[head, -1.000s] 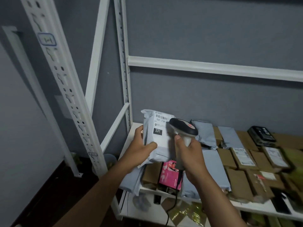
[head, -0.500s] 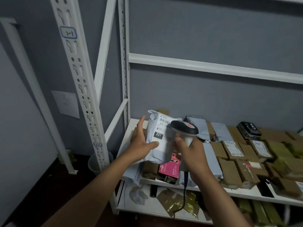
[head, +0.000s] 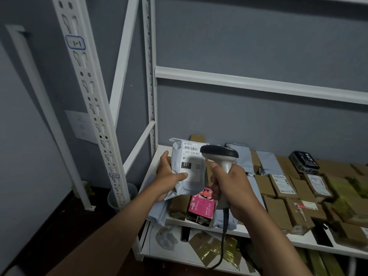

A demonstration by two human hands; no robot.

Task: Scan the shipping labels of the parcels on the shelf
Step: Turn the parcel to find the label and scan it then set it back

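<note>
On the white shelf (head: 302, 243) in front of us lie many parcels: brown cardboard boxes (head: 275, 211) in rows to the right, several with white labels facing up, grey plastic mailers (head: 267, 163) toward the back, a pink box (head: 202, 206) near the front edge and a black package (head: 303, 162) far back on the right. The lower shelf (head: 169, 253) holds crumpled gold wrappers (head: 215, 249) and a clear bag.

Our left hand (head: 169, 177) holds a grey mailer (head: 189, 168) upright above the shelf's left end, fingers curled behind it and the thumb pressed on its front. Its white shipping label (head: 194, 159) faces us, with a barcode at the top, the code 231-239-K01 beneath, and a black square reading 231. The bag's top and bottom edges are wrinkled.

Our right hand (head: 232, 187) wraps its fingers tightly round the handle of a white scanner (head: 219, 156) with a black head, which sits just beside the label's right edge and overlaps it. Its dark cable (head: 224, 236) hangs down past the shelf's front.
</note>
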